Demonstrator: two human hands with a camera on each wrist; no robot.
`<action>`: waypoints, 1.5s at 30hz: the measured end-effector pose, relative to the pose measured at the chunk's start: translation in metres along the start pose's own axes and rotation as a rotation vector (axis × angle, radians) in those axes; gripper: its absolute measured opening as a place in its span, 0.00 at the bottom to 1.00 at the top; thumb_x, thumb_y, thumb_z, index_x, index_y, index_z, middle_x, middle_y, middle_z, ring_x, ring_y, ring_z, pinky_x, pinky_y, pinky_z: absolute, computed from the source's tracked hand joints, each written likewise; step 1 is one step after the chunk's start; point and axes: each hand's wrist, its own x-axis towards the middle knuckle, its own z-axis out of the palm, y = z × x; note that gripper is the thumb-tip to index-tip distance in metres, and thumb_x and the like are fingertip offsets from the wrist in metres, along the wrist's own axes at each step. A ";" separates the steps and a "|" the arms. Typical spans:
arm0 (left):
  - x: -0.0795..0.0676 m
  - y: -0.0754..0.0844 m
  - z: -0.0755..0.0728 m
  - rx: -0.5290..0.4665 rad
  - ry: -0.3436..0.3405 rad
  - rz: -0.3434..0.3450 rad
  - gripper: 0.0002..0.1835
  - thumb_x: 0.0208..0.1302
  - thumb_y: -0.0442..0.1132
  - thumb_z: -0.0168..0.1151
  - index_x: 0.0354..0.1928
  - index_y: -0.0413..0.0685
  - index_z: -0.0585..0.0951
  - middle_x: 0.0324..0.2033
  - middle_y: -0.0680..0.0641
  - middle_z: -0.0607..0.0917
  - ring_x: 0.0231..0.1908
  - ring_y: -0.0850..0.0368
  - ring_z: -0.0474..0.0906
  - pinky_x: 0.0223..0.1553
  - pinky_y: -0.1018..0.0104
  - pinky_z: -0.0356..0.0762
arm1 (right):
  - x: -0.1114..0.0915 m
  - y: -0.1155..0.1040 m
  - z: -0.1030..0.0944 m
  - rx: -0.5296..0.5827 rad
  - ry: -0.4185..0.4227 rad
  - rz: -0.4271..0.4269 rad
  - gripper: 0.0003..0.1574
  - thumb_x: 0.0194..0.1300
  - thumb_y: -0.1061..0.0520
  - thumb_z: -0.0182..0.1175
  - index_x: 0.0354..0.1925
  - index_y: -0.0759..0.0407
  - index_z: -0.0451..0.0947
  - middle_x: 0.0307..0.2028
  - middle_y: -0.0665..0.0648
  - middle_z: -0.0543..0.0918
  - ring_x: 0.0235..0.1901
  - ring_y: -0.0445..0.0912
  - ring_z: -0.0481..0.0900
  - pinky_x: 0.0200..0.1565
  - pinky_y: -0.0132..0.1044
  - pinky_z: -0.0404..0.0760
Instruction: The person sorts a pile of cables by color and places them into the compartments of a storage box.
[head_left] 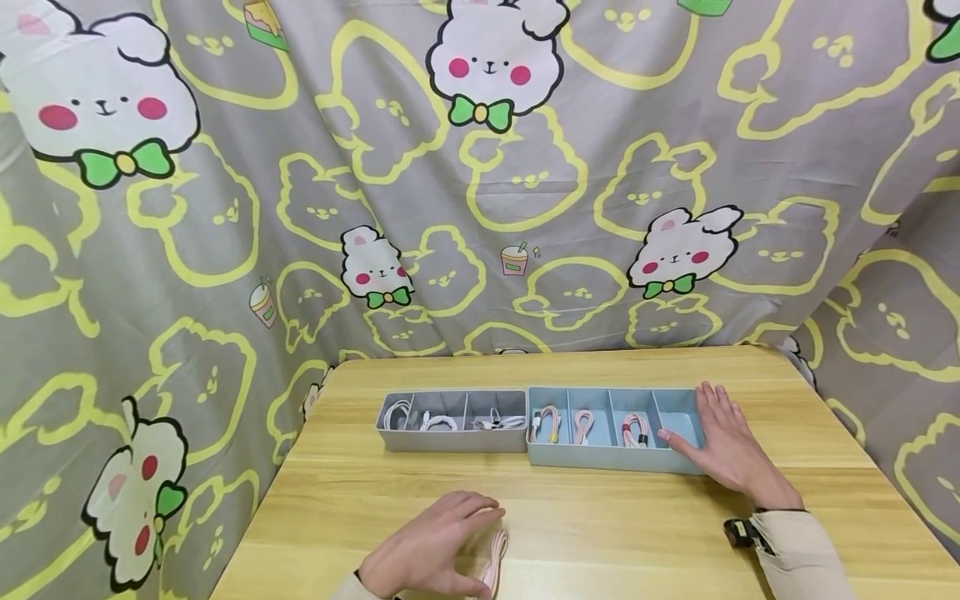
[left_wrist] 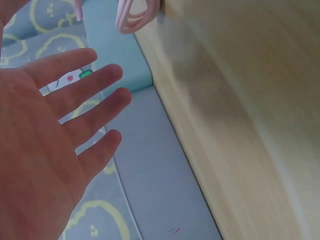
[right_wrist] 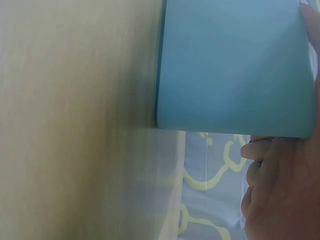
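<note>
A bundle of pale pink cable [head_left: 495, 565] stands on the table between the thumb and fingers of my left hand [head_left: 426, 546]. Those fingers are spread and fairly straight; in the left wrist view they sit apart from the looped cable [left_wrist: 144, 22]. At the right end of the light blue divided box [head_left: 607, 457], my right hand [head_left: 729, 446] rests with its fingers along the end wall and its thumb over the front rim. Pink coiled cables [head_left: 583, 427] lie in three of the box's compartments; the rightmost shows none. The right wrist view shows the box's end wall [right_wrist: 235, 65] close up.
A grey divided box [head_left: 453, 442] adjoins the blue one on the left, with white cables [head_left: 438, 422] in its compartments. Both stand towards the back of the wooden table [head_left: 600, 525]. A patterned curtain [head_left: 525, 192] hangs behind and beside the table.
</note>
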 end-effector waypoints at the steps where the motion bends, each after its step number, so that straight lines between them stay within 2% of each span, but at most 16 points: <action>1: 0.000 0.000 0.001 0.006 -0.005 0.004 0.49 0.56 0.74 0.67 0.72 0.51 0.73 0.66 0.52 0.79 0.66 0.54 0.75 0.69 0.58 0.74 | 0.000 0.000 0.000 -0.001 -0.001 0.001 0.70 0.72 0.29 0.54 0.79 0.76 0.32 0.79 0.79 0.34 0.80 0.71 0.27 0.78 0.69 0.31; 5: -0.001 0.002 0.004 0.008 -0.041 0.014 0.49 0.58 0.74 0.65 0.74 0.51 0.71 0.68 0.52 0.78 0.67 0.55 0.74 0.70 0.59 0.74 | -0.001 0.001 0.000 -0.004 0.006 0.000 0.70 0.72 0.29 0.54 0.79 0.76 0.32 0.79 0.79 0.34 0.80 0.72 0.28 0.78 0.69 0.31; 11: 0.000 0.004 0.010 -0.011 -0.062 0.038 0.47 0.63 0.78 0.55 0.72 0.53 0.72 0.66 0.53 0.79 0.66 0.55 0.74 0.69 0.60 0.74 | -0.001 0.001 0.001 -0.001 0.011 -0.001 0.70 0.72 0.29 0.54 0.79 0.76 0.32 0.79 0.79 0.35 0.80 0.72 0.30 0.78 0.69 0.31; 15: -0.001 0.004 0.012 -0.057 -0.095 0.022 0.45 0.64 0.79 0.50 0.72 0.55 0.74 0.64 0.55 0.80 0.65 0.57 0.75 0.68 0.60 0.75 | -0.001 0.002 0.000 -0.002 0.013 -0.003 0.70 0.72 0.28 0.54 0.79 0.76 0.32 0.79 0.79 0.35 0.80 0.73 0.30 0.78 0.70 0.32; 23: 0.000 0.005 0.014 -0.089 -0.174 -0.016 0.49 0.62 0.81 0.50 0.74 0.55 0.71 0.66 0.57 0.80 0.65 0.58 0.75 0.68 0.60 0.74 | -0.001 0.003 0.001 -0.001 0.008 -0.005 0.70 0.72 0.28 0.53 0.79 0.75 0.31 0.79 0.79 0.34 0.80 0.74 0.31 0.78 0.70 0.32; 35: -0.001 0.008 0.013 -0.047 -0.160 -0.017 0.50 0.63 0.81 0.48 0.74 0.52 0.72 0.66 0.55 0.80 0.65 0.58 0.76 0.68 0.62 0.74 | 0.000 0.003 0.001 -0.013 0.003 -0.002 0.70 0.72 0.27 0.53 0.79 0.76 0.32 0.79 0.80 0.36 0.80 0.74 0.34 0.78 0.69 0.34; 39: -0.001 0.008 0.014 -0.067 -0.166 -0.030 0.50 0.62 0.82 0.49 0.74 0.52 0.72 0.66 0.55 0.80 0.66 0.58 0.76 0.68 0.62 0.75 | -0.001 0.003 0.000 -0.008 -0.009 0.001 0.70 0.72 0.28 0.53 0.79 0.75 0.31 0.79 0.80 0.37 0.80 0.74 0.36 0.78 0.70 0.40; 45: -0.002 0.009 0.015 -0.063 -0.156 -0.030 0.51 0.62 0.82 0.48 0.74 0.52 0.72 0.66 0.55 0.80 0.66 0.58 0.76 0.68 0.62 0.75 | 0.000 0.000 -0.001 -0.002 -0.021 0.037 0.72 0.71 0.26 0.54 0.80 0.75 0.32 0.78 0.82 0.45 0.76 0.78 0.48 0.71 0.75 0.53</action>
